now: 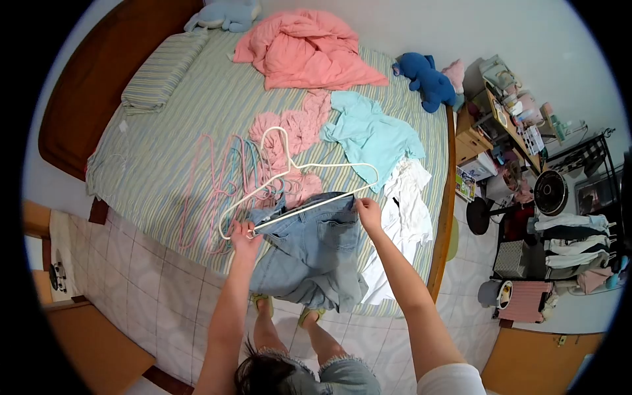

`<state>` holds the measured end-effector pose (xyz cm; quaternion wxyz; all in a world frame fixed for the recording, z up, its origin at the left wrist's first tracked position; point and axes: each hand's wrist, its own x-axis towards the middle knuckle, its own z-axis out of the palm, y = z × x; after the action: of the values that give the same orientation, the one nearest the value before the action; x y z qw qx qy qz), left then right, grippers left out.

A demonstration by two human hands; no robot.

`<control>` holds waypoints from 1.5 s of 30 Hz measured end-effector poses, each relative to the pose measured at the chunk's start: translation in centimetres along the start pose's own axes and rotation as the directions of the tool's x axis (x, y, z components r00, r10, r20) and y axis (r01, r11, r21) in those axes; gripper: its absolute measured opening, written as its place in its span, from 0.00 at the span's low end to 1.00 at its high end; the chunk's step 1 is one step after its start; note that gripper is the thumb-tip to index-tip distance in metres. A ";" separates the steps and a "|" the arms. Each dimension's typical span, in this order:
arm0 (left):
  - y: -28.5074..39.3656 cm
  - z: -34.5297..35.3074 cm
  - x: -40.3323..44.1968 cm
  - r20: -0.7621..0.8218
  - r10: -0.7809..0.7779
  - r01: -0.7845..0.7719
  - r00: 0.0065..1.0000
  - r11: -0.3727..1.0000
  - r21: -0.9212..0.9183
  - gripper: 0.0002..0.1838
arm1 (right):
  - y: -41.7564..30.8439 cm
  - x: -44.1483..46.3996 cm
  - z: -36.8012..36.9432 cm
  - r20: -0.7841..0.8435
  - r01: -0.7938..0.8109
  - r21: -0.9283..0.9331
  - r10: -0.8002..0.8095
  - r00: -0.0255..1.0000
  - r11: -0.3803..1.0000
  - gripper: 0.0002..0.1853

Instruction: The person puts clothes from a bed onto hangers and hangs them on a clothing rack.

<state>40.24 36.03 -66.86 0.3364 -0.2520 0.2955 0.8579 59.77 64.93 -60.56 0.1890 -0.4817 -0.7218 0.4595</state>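
My left hand is closed around the lower left part of a white clothes hanger, beside the waistband of a blue denim garment. My right hand pinches the other end of that waistband, near the hanger's bottom bar. The garment hangs down between both hands at the bed's edge, with a back pocket showing. Whether its waistband is fixed to the hanger I cannot tell. Behind it, several pink and teal hangers lie on the bed by a crumpled pink garment.
On the striped bed lie a light teal shirt, white clothes, a pink quilt and a blue plush toy. A black fan and a rack of hanging clothes stand at the right.
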 end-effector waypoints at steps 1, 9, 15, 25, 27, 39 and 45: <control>-0.1 0.6 -0.9 -0.007 -0.025 0.025 1.000 1.000 0.003 0.22 | -0.8 -1.0 -1.0 -0.169 0.095 -0.172 -0.125 0.978 0.980 0.10; -0.2 8.3 -6.9 0.055 -0.017 0.026 0.998 0.986 -0.163 0.22 | -14.1 -1.9 -8.4 0.061 0.725 -0.552 -0.847 0.529 0.412 0.27; 1.8 14.9 -11.1 0.242 -0.066 0.093 0.968 0.990 -0.102 0.21 | -19.2 -2.1 -12.4 0.269 0.701 -0.400 -0.656 0.705 0.590 0.14; 9.6 28.6 -22.9 0.495 -0.227 -0.069 0.839 0.857 0.510 0.13 | -31.7 -10.6 -25.6 0.094 0.621 0.065 -0.625 0.775 0.781 0.19; 10.6 30.6 -25.2 0.497 -0.224 -0.107 0.839 0.826 0.553 0.10 | -33.8 -11.4 -27.4 0.004 0.666 0.007 -0.666 0.746 0.746 0.20; 16.8 37.8 -34.0 0.811 0.212 -0.792 0.545 0.446 0.416 0.14 | -48.1 -18.6 -31.4 -0.240 0.697 -0.245 -0.739 0.630 0.674 0.21; 22.6 37.1 -31.8 0.827 0.440 -0.859 0.350 -0.203 0.471 0.55 | -56.7 -23.0 -27.3 -0.318 0.698 -0.252 -0.739 0.594 0.670 0.21</control>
<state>35.67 33.98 -13.24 -0.0631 0.3560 0.7295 0.5806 60.41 51.68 5.06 0.4744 -0.2404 -0.8228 0.2003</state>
